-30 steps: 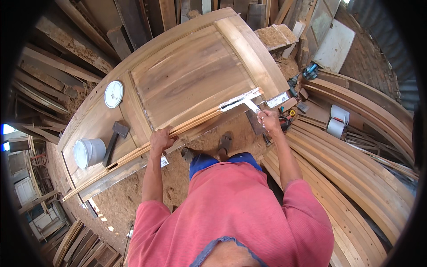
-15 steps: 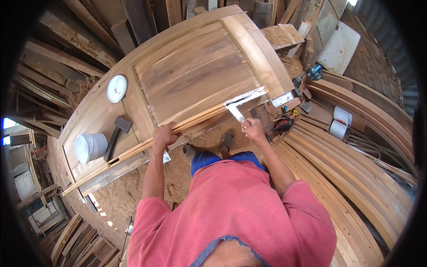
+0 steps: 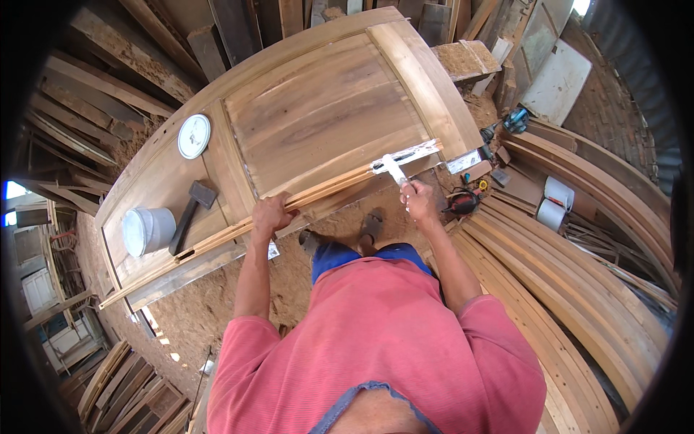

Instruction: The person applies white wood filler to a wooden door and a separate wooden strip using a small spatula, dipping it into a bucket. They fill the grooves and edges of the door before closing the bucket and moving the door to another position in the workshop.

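Note:
A long narrow wooden rail [image 3: 318, 189] lies slantwise along the near edge of a wooden door panel [image 3: 325, 108]. My left hand [image 3: 272, 213] is closed around the rail near its middle. In my right hand [image 3: 421, 199] is a white-smeared spreader [image 3: 394, 168], flat and stick-like; its exact kind is unclear. Its tip touches the rail's right end, where a wet white coating [image 3: 419, 151] covers the wood. White specks mark my right fingers. On the door's left part stand a white bucket [image 3: 148, 230], a dark-headed mallet [image 3: 189, 217] and a round white lid [image 3: 194, 136].
Curved wooden boards [image 3: 557, 289] are stacked to my right. Power tools [image 3: 463, 201] and a teal tool [image 3: 515, 121] lie beside the door's right end. Planks [image 3: 108, 87] lean behind at the far left. Sawdust [image 3: 210, 304] covers the floor around my feet.
My right hand has shifted slightly right and up, and the spreader now stands steeper with its tip farther along the rail. My left hand keeps its hold on the rail.

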Tool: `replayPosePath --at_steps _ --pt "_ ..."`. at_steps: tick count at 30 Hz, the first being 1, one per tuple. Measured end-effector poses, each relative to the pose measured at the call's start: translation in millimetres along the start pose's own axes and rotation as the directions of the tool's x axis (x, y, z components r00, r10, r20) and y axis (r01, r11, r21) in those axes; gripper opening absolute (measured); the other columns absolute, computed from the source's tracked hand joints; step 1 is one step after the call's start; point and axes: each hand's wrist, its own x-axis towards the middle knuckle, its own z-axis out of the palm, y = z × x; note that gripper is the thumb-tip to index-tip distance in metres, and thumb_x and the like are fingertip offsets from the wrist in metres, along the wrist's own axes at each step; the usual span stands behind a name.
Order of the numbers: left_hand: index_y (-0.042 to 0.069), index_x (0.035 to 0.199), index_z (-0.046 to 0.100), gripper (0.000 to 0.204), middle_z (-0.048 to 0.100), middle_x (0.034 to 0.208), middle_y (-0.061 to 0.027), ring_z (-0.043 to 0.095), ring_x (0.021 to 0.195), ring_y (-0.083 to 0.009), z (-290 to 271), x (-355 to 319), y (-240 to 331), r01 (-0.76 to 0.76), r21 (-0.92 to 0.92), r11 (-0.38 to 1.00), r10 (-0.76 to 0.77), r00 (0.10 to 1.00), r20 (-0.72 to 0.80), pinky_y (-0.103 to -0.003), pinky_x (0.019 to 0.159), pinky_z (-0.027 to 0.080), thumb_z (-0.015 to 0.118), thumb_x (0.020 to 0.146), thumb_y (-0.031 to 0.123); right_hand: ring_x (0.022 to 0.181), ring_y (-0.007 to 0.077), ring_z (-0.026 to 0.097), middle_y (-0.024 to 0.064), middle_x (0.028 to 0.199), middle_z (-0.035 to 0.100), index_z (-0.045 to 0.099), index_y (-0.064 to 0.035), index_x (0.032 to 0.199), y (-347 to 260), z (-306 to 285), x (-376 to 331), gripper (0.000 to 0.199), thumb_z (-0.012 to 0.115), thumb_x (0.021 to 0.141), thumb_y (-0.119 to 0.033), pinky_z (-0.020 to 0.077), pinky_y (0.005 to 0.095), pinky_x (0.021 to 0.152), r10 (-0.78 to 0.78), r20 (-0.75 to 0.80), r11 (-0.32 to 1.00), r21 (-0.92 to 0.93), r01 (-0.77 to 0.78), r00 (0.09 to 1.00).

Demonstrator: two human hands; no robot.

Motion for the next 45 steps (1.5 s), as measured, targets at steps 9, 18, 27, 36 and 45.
replayPosePath --at_steps 9,18,27,36,45 --pt "0.026 0.124 0.068 0.051 0.075 0.104 -0.0129 0.071 0.099 -0.0347 -4.3 -0.6 0.9 -0.003 0.006 1.000 0.003 1.000 -0.005 -0.047 0.086 0.056 0.079 0.079 0.046 0.050 0.0047 0.044 -0.0027 0.062 0.057 0.064 -0.0061 0.080 31.1 -47.2 37.9 0.023 0.060 0.099 -0.019 0.0317 0.0243 0.047 0.158 -0.210 0.954 0.283 -0.095 0.965" --pt "0.024 0.124 0.066 0.051 0.074 0.106 -0.0148 0.070 0.099 -0.0370 -5.8 -1.0 0.7 -0.022 0.008 1.000 0.022 1.000 0.005 -0.048 0.086 0.055 0.078 0.080 0.047 0.052 0.0062 0.050 -0.0010 0.064 0.059 0.065 -0.0043 0.085 23.5 -67.0 46.1 0.019 0.060 0.097 -0.017 0.0356 0.0236 0.048 0.210 -0.247 0.904 0.418 -0.091 0.946" --pt "0.024 0.129 0.062 0.056 0.074 0.108 -0.0138 0.070 0.103 -0.0360 0.8 0.4 -6.3 -0.030 0.038 0.999 0.029 0.999 0.014 -0.048 0.087 0.055 0.076 0.081 0.051 0.049 0.0052 0.048 -0.0011 0.062 0.059 0.065 -0.0065 0.077 11.9 1.5 -31.0 0.028 0.062 0.098 -0.025 0.0344 0.0253 0.045 0.054 0.254 0.980 0.174 -0.100 0.966" --pt "0.022 0.137 0.055 0.065 0.073 0.113 -0.0127 0.069 0.104 -0.0368 -3.6 2.4 -7.8 -0.081 0.061 0.995 0.079 0.996 0.030 -0.047 0.091 0.054 0.074 0.082 0.051 0.053 0.0063 0.051 0.0005 0.063 0.061 0.068 -0.0034 0.083 12.2 5.2 -32.0 0.028 0.062 0.098 -0.027 0.0382 0.0256 0.049 0.105 0.083 0.978 0.174 -0.119 0.991" --pt "0.012 0.155 0.036 0.095 0.057 0.137 -0.0231 0.051 0.127 -0.0415 -7.0 -35.9 -76.0 -0.296 -0.301 0.907 0.148 0.890 -0.431 -0.050 0.107 0.040 0.081 0.079 0.046 0.058 0.0050 0.052 0.0015 0.072 0.065 0.064 -0.0031 0.106 -61.9 87.4 -100.2 0.018 0.058 0.098 -0.018 0.0411 0.0223 0.052 -0.130 0.086 0.938 0.335 0.094 0.988"
